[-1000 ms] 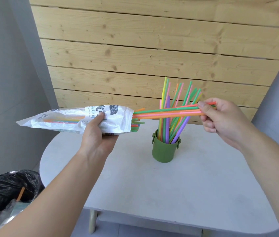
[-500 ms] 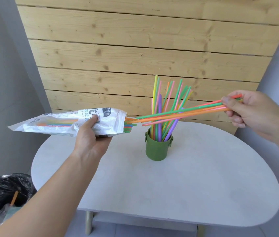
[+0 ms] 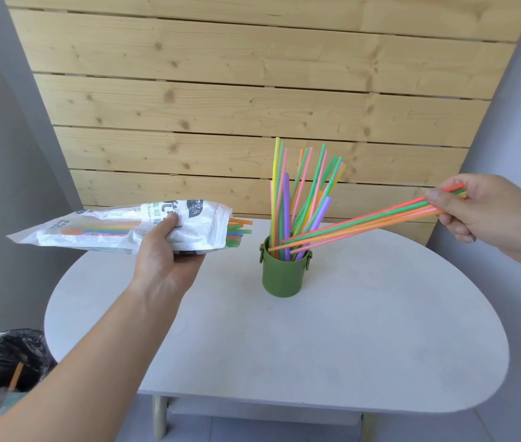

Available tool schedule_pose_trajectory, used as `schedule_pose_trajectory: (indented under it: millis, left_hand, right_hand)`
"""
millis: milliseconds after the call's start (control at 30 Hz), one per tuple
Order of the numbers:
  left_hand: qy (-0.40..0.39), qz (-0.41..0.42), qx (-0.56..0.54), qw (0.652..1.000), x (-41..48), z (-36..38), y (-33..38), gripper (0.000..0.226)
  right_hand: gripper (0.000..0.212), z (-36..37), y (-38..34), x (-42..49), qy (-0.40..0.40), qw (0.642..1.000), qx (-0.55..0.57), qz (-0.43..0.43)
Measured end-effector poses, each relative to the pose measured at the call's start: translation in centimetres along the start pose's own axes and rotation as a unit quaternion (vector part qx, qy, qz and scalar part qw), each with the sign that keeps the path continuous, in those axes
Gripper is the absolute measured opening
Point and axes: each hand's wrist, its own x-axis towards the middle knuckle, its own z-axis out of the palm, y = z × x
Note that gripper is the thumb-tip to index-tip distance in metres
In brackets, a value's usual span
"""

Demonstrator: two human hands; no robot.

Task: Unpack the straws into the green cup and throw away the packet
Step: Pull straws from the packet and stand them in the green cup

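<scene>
Several loose straws (image 3: 364, 223), red, green, orange and pink, were pinched at one end between the thumb and curled fingers of the right grip (image 3: 489, 215). The hand was out to the right of the green cup (image 3: 283, 275), and the bundle sloped down so that its free tips lay at the cup's rim. The cup stood on the white tabletop (image 3: 284, 346) and already held a fan of upright straws (image 3: 300, 193). The left grip (image 3: 163, 260) was closed round the white packet (image 3: 118, 228), thumb on top and fingers beneath. It held the packet nearly level above the tabletop's left side, with the open mouth towards the cup. More straw ends (image 3: 238, 232) poked out of that mouth.

As I judged it, the main risk sat at the rim. The tips were spread rather than gathered, and at least one looked to lie across the near edge, not inside. Pushed down like that, it could have skidded off onto the tabletop or nudged the light cup over. The crowded upright straws could also have blocked the newcomers. A pinch at the far end gave little control of such long, bendy pieces, so the bundle might have splayed. With the packet so flat and its mouth open, a small dip could have let the remaining straws slide out.

On the packet, the word "Straw" could be read in small print. Beside it were large dark Chinese characters, partly hidden by the thumb and creases. A smaller line near the mouth was too fine to make out.

A black bin bag (image 3: 0, 355) waited low on the left.
</scene>
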Motion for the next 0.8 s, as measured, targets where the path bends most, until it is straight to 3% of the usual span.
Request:
schedule_pose_trajectory:
  millis: [267, 467, 667, 800]
  left_hand:
    - [-0.006, 0.001, 0.009, 1.000, 0.2, 0.0, 0.0, 0.015]
    - [-0.008, -0.004, 0.011, 1.000, 0.1, -0.1, 0.0, 0.010]
    - [-0.016, -0.003, 0.009, 1.000, 0.0, -0.4, 0.1, 0.021]
    - [-0.019, -0.005, 0.014, 1.000, 0.1, -0.4, 0.1, 0.015]
  right_hand:
    - [0.018, -0.2, -1.1, 0.3, 0.023, 0.997, -0.065, -0.024]
    - [0.018, 1.3, -4.4, 1.2, -0.042, 0.989, -0.131, -0.047]
    - [0.025, 4.3, -9.4, 4.4, -0.064, 0.967, -0.226, -0.095]
    - [0.030, 6.6, -11.6, 6.2, -0.090, 0.940, -0.313, -0.106]
